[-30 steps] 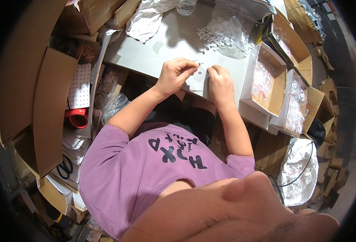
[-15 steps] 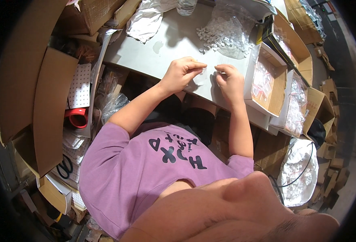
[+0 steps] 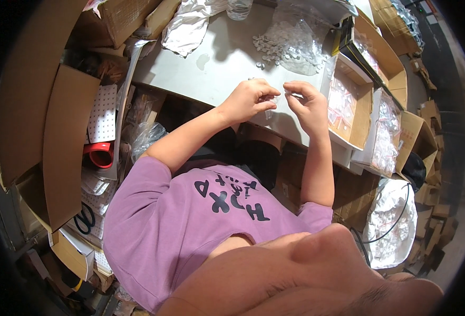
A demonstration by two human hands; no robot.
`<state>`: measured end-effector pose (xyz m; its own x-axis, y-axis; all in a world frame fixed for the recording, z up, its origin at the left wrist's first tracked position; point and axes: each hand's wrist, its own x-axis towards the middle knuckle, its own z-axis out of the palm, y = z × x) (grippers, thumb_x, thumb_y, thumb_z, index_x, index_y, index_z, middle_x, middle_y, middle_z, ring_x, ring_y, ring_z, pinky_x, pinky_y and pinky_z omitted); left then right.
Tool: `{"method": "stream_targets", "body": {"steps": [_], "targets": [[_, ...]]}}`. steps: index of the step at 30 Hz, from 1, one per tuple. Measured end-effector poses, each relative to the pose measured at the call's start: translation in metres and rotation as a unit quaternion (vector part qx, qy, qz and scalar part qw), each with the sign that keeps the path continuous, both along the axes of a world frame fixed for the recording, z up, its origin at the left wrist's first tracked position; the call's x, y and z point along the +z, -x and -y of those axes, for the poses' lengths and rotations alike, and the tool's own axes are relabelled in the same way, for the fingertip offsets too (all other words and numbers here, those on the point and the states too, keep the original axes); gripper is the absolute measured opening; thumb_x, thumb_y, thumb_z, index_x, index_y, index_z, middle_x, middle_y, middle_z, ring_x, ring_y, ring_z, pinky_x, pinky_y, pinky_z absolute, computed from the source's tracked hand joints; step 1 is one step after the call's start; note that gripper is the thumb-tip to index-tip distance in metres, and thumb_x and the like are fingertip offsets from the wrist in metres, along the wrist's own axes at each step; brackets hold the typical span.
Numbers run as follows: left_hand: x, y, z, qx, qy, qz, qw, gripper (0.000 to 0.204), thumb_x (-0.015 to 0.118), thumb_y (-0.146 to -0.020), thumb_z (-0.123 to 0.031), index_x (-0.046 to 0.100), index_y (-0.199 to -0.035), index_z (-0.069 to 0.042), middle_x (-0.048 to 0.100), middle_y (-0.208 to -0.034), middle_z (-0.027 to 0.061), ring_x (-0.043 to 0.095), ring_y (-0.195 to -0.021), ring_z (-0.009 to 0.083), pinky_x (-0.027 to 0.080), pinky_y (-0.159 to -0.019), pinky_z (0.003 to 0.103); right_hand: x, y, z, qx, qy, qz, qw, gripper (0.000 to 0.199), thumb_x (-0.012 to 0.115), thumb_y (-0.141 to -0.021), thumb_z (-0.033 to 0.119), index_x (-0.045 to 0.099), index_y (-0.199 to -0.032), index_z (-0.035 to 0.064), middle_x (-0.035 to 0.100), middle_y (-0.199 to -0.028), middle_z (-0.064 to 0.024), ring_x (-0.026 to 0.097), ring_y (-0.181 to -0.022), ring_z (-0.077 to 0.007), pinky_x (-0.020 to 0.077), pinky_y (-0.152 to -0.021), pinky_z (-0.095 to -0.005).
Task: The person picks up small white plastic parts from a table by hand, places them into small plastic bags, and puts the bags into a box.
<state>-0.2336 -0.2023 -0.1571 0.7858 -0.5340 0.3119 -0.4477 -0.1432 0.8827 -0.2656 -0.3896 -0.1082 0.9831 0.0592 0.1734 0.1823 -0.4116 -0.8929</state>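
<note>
My left hand [image 3: 249, 98] and my right hand [image 3: 307, 105] are raised close together over the near edge of the white table [image 3: 216, 58]. Their fingertips face each other and pinch a small clear packet [image 3: 278, 98], which is too small to make out in detail. Beyond the hands, a heap of small white parts [image 3: 274, 45] lies on a clear plastic bag [image 3: 306, 39]. My forearms reach up from my purple shirt [image 3: 190, 216].
Open cardboard boxes of small clear packets [image 3: 346, 100] stand right of the table, with more [image 3: 385, 131] beside them. A crumpled white bag [image 3: 190, 23] and a bottle [image 3: 239, 8] sit at the back. On the left are big cartons [image 3: 66, 142], a red roll [image 3: 100, 154] and scissors [image 3: 87, 218].
Both hands have shifted a little to the right and lifted off the table. Their fingertips have come closer together around the small clear packet.
</note>
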Motion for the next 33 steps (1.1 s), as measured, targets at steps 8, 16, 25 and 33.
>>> {"method": "stream_targets", "body": {"steps": [8,16,25,33], "targets": [[-0.003,0.004,0.004,-0.033,-0.033,-0.011,0.999,0.027,0.073,-0.074,-0.004,0.069,-0.1,-0.003,0.062,-0.109,0.0105,0.064,-0.09,0.0233,0.053,-0.078,0.032,0.006,0.007,0.004,0.014,0.03,-0.006,0.999,0.017,0.063,-0.082,-0.001,0.069,-0.098,-0.0004,0.067,-0.102,-0.0103,0.066,-0.089,-0.0154,0.0549,-0.075,-0.026],[-0.007,0.004,0.008,0.001,-0.008,-0.011,1.0,0.013,0.075,-0.074,-0.008,0.066,-0.075,0.001,0.069,-0.1,0.0144,0.068,-0.079,0.0229,0.053,-0.071,0.032,0.005,0.014,0.01,0.037,0.032,-0.001,0.999,0.02,0.061,-0.08,-0.004,0.069,-0.098,-0.0006,0.067,-0.097,-0.0101,0.065,-0.087,-0.015,0.0545,-0.074,-0.0256],[0.001,0.004,0.015,-0.004,0.029,-0.097,0.995,0.032,0.08,-0.071,-0.006,0.056,-0.092,0.0,0.07,-0.088,0.012,0.066,-0.079,0.0121,0.053,-0.069,0.026,0.016,0.016,0.012,0.099,0.046,-0.036,0.993,0.021,0.062,-0.076,-0.005,0.068,-0.096,-0.0002,0.067,-0.091,-0.0105,0.065,-0.08,-0.0171,0.0533,-0.07,-0.0276],[0.001,0.004,0.021,-0.016,0.022,-0.041,0.999,0.054,0.082,-0.068,-0.011,0.048,-0.109,-0.005,0.068,-0.081,0.0147,0.067,-0.073,0.0261,0.053,-0.067,0.034,0.028,0.004,0.009,0.131,0.131,-0.051,0.981,0.016,0.064,-0.075,-0.004,0.066,-0.09,-0.0003,0.065,-0.087,-0.0157,0.065,-0.075,-0.0262,0.0511,-0.067,-0.033]]}}
